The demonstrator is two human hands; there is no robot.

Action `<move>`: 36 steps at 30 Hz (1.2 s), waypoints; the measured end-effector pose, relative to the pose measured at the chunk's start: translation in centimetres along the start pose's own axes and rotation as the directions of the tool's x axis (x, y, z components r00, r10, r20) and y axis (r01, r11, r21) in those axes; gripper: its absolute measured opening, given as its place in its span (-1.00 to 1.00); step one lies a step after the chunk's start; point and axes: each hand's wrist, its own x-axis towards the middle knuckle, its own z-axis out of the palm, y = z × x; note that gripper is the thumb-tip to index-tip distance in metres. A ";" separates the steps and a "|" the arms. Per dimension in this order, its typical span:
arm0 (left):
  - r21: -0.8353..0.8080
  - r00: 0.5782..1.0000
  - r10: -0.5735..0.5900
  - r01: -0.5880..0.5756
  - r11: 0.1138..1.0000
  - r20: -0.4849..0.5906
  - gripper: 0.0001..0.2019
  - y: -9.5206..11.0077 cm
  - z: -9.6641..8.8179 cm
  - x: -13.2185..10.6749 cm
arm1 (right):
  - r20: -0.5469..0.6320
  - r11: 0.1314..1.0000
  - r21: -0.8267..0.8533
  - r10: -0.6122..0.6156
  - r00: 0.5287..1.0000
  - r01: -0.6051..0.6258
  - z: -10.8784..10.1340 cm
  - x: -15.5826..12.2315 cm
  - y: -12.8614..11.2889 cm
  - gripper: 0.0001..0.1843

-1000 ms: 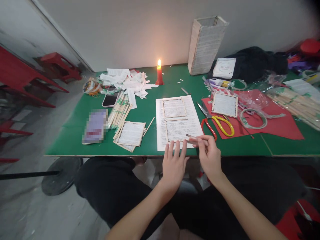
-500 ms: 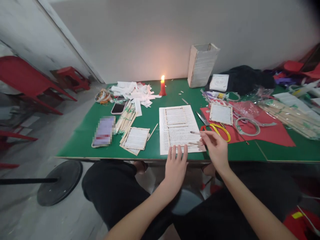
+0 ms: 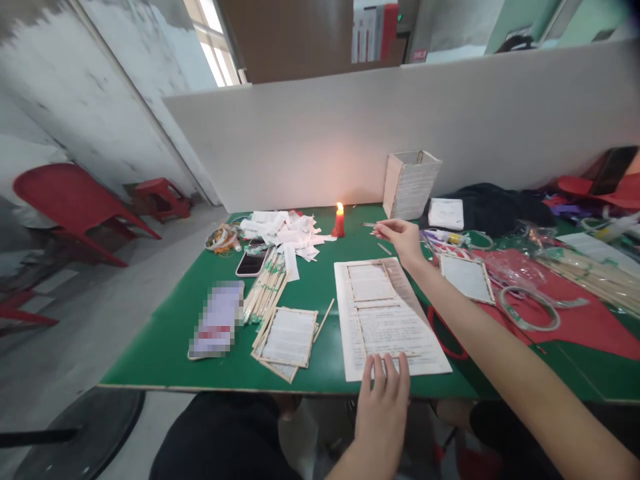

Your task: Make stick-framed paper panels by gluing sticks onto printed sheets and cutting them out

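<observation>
My right hand [image 3: 400, 240] reaches over the far part of the table, closed in a pinch on a thin translucent stick [image 3: 369, 225]. Its tip points left toward the lit red candle [image 3: 339, 221], apart from the flame. Flat with fingers extended, my left hand [image 3: 383, 400] rests at the near edge of a printed sheet of paper [image 3: 430, 357]. On that sheet lie a small paper-covered frame of thin wooden sticks [image 3: 371, 283] and further sticks set below it. The fingertips of my left hand touch near the lowest stick.
Left of the sheet are stacked stick frames [image 3: 290, 337], bundled wooden sticks [image 3: 265, 287], paper strips [image 3: 280, 230] and a phone [image 3: 250, 263]. A tall paper box [image 3: 413, 187] stands behind. Red-handled scissors [image 3: 443, 333] lie partly under my right forearm, near red paper [image 3: 590, 327].
My right hand has moved from above the sheet forward toward the candle with the thin stick. My left hand stays at the sheet's near edge. The view has tilted upward.
</observation>
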 end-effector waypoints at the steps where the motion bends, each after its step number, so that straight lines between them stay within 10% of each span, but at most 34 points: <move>1: -0.006 1.000 -0.005 0.005 1.000 -0.018 -0.44 0.0 0.1 0.0 | -0.002 1.000 0.007 0.001 1.000 -0.001 0.9 0.9 0.5 -0.74; 11: -0.073 0.992 -0.047 0.039 0.997 -0.115 -0.33 -0.1 0.1 0.6 | -0.076 0.998 -0.032 -0.055 0.996 0.053 6.1 6.8 3.3 -0.90; 36: -0.041 0.975 -0.092 0.085 0.996 -0.201 -0.57 0.4 1.2 0.3 | -0.052 0.987 -0.140 -0.087 0.995 0.078 6.7 7.8 4.7 -0.96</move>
